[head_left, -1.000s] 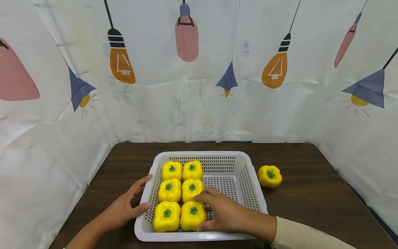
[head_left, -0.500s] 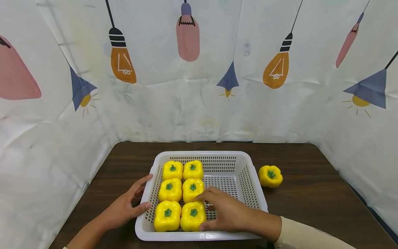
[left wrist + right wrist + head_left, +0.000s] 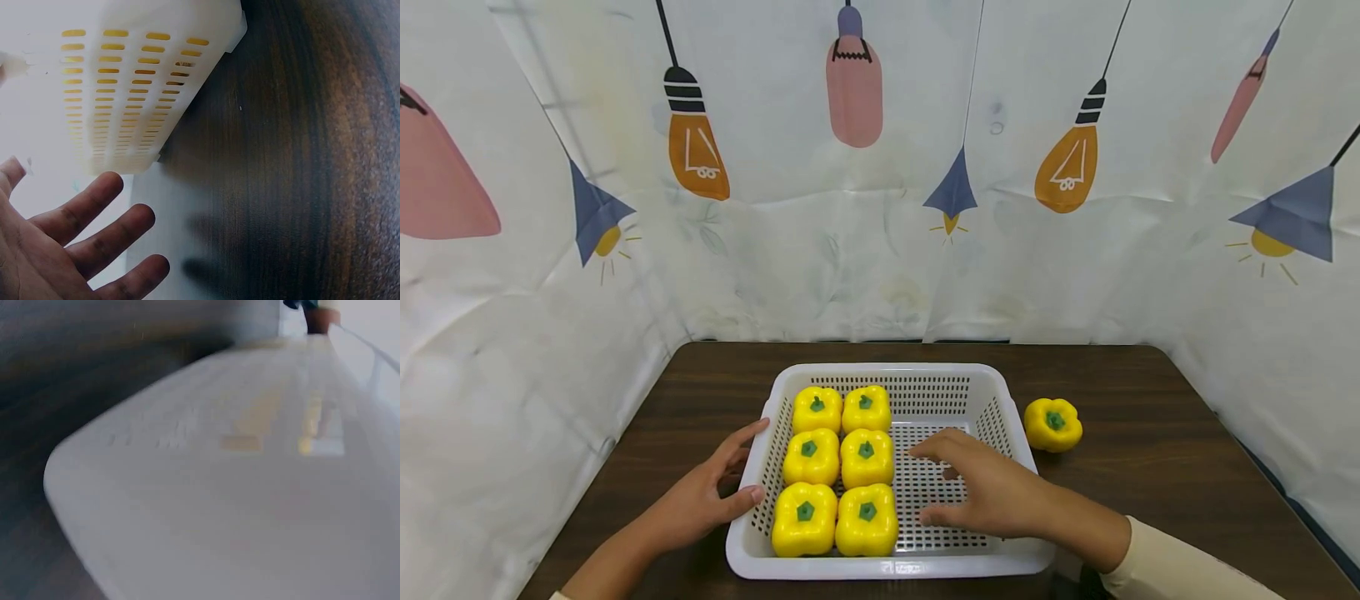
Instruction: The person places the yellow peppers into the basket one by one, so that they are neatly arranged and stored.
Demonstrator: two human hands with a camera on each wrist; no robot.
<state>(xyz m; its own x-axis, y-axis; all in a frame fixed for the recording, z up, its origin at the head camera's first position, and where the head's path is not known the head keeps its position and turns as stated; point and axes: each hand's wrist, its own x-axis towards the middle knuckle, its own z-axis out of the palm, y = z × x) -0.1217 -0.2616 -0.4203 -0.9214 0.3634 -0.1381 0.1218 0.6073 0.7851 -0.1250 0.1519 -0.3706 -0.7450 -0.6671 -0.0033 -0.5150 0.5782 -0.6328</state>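
Observation:
A white perforated plastic basket [image 3: 850,570] holds several yellow bell peppers in two columns along its left half; the front right one is this bell pepper [image 3: 867,535]. My left hand [image 3: 700,496] rests at the basket's left rim, index fingertip and thumb against it. In the left wrist view, other fingers [image 3: 112,240] stretch out beside the basket's slotted wall [image 3: 119,94]. Over the basket's right half my right hand [image 3: 992,487] hovers with loosely bent fingers, holding nothing, a gap away from the peppers. The right wrist view shows mostly the blurred basket rim [image 3: 219,506].
One more yellow bell pepper [image 3: 1049,435] lies on the dark wooden table [image 3: 1150,500], just right of the basket. A white curtain [image 3: 850,275] printed with hanging lamps surrounds the table at the back and sides.
My right hand has let go of the front right bell pepper and moved right and slightly up, away from the row. The left hand has stayed at the rim.

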